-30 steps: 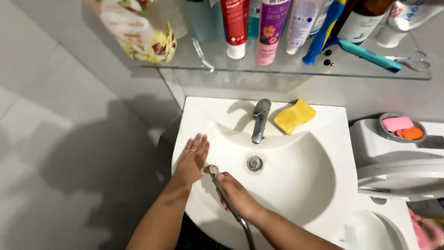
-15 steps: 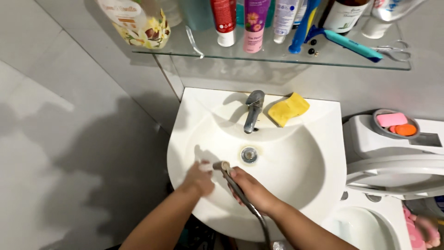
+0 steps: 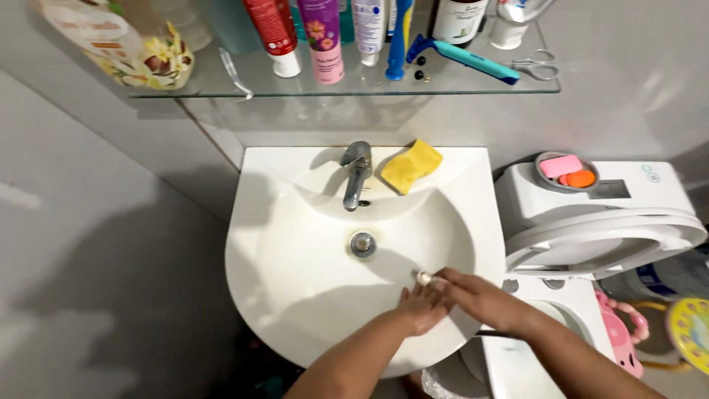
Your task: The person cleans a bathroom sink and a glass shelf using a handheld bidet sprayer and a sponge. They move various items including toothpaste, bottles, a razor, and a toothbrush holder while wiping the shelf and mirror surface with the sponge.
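Both forearms come in from bottom of view, angled up toward the right side of the sink (image 3: 295, 295). Right hand (image 3: 480, 295) is wrapped around the spray nozzle (image 3: 423, 278); only the small metal tip pokes out past the fingers, pointing left toward the bowl's middle. Left hand (image 3: 422, 307) sits just below and in front of it, fingers together and flat against the inner wall of the basin, touching the right hand's fingertips. Left hand holds nothing that I can see. Hose behind the right hand is hidden by the wrist.

Nozzle tip is over the right slope of the bowl, near the drain (image 3: 362, 244) but not on it, well apart from the tap (image 3: 357, 174).

Sink: white, rounded front, wall-mounted. Yellow sponge (image 3: 410, 165) lies on the back ledge just right of the tap. Glass shelf (image 3: 354, 83) above carries tubes, bottles, a blue razor (image 3: 465, 60) and scissors (image 3: 538, 68). Right of the sink is a white toilet (image 3: 598, 229) with lid down; a grey dish with pink and orange soap (image 3: 566, 171) sits on its tank. Walls are grey tile. A pink toy (image 3: 619, 336) is on the floor at far right.
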